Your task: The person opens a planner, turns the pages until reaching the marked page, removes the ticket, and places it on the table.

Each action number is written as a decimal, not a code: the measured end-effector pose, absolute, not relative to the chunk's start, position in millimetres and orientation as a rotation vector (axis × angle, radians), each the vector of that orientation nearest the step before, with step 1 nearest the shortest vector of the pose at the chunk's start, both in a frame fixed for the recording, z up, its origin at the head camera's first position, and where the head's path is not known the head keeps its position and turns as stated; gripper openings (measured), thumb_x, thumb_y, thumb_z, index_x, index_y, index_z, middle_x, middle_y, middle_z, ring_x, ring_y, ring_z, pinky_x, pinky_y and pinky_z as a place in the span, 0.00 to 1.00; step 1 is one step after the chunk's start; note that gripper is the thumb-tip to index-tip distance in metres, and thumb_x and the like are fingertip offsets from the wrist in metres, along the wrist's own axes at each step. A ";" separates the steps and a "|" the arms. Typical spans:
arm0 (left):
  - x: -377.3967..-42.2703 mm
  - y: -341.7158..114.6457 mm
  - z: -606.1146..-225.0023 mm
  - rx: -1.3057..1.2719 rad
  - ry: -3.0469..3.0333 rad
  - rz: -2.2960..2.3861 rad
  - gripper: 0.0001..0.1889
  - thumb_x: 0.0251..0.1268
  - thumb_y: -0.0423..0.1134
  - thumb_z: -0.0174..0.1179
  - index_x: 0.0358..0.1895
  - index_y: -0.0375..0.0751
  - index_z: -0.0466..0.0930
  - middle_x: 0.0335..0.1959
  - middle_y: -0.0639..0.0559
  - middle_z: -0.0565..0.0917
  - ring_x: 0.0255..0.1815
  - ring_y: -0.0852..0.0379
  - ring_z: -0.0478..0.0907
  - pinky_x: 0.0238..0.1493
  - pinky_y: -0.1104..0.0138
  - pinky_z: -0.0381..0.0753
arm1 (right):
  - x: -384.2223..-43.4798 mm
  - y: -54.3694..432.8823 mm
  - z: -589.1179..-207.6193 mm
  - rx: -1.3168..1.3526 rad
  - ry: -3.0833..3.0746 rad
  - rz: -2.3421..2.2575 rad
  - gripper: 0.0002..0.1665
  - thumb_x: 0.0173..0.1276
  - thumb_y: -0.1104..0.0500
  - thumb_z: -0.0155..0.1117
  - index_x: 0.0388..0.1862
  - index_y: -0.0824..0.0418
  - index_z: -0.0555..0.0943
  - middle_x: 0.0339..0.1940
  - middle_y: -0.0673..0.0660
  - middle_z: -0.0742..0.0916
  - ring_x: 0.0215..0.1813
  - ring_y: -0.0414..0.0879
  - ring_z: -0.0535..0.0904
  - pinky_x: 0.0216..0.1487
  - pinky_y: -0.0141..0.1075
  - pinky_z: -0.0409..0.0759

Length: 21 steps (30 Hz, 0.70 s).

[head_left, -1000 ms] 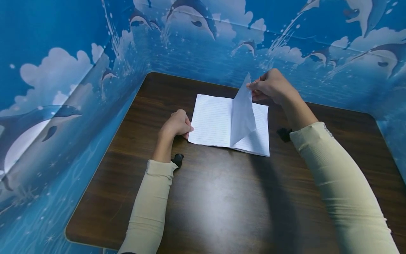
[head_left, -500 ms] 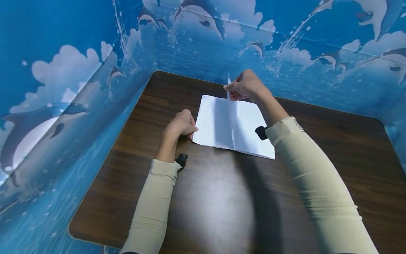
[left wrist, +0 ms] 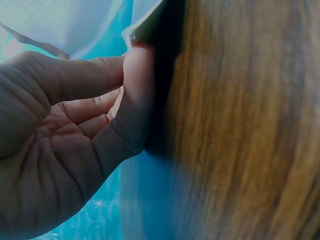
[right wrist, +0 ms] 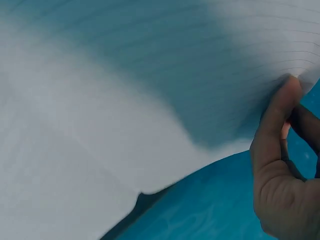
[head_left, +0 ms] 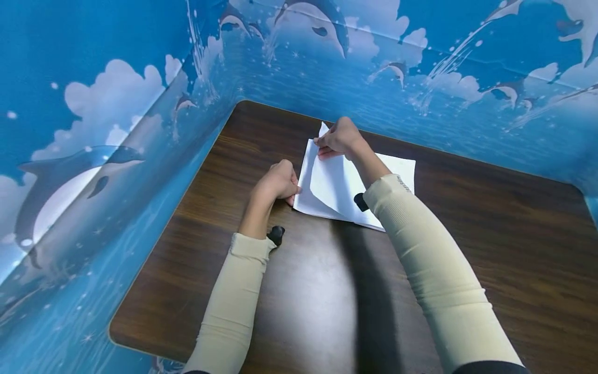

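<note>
A blue wall covering [head_left: 154, 119] printed with dolphins and clouds stands along the left and back of a dark wooden table [head_left: 187, 280]. The table's left edge slants from a rounded near corner to a rounded far one, and a stretch of wood lies between it and the left forearm. That arm wears a pale sleeve [head_left: 231, 301], with a small black object [head_left: 276, 235] at the cuff.

The left hand [head_left: 277, 181] has its thumb and index finger closed together on the left edge of an open notebook [head_left: 399, 166], near its lower corner; the left wrist view shows the paper between the fingertips. The notebook lies toward the back of the table, with more wood before its near edge than behind its far one. A strip of the left-hand sheet shows beside a raised page [head_left: 330, 179], which bows leftward from the middle fold. The right hand [head_left: 342, 137] pinches this page near its upper outer corner, the tip standing up past the fingers. Faint ruled lines run across the paper in the right wrist view.

The right forearm, also sleeved, crosses over the notebook's near right part. Beyond it, a broad span of tabletop runs to the right edge.
</note>
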<state>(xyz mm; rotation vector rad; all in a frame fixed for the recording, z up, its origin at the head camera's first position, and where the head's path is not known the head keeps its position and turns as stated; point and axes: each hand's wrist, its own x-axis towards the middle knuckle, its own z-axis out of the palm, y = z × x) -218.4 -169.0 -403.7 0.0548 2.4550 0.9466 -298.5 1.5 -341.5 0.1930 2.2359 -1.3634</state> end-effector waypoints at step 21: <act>-220.9 -173.7 -404.5 0.028 2.307 1.138 0.11 0.79 0.24 0.48 0.48 0.23 0.81 0.25 0.45 0.83 0.19 0.60 0.83 0.29 0.70 0.85 | -299.4 -18.1 -395.9 0.237 2.250 -1.389 0.13 0.72 0.71 0.69 0.51 0.79 0.85 0.28 0.66 0.92 0.22 0.49 0.91 0.43 0.42 0.91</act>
